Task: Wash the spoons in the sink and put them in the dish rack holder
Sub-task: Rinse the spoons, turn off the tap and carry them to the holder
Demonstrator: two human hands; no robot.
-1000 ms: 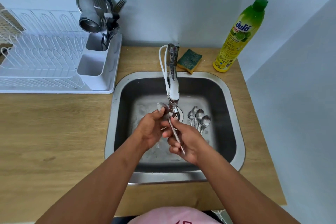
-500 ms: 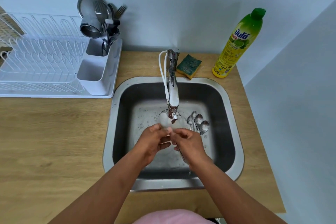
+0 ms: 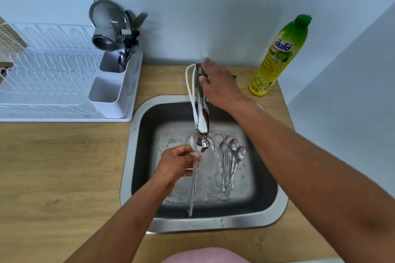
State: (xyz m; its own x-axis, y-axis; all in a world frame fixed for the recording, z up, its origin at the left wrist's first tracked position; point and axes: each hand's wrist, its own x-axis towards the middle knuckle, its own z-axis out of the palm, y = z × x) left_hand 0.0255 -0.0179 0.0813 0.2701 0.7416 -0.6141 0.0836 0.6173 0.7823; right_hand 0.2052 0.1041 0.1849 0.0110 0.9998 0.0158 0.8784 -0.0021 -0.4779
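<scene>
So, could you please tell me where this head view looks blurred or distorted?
Head view: the thin metal spoon in the left hand is motion-smeared; the wooden counter edge bows from the wide-angle lens; glare glints off the chrome faucet under the right hand.

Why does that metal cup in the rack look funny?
The metal cup lies tipped on its side atop the cutlery in the rack's holder, with its open mouth facing out and a strainer leaning behind it. Water drops sit on the sink rim. Otherwise nothing looks odd.
</scene>
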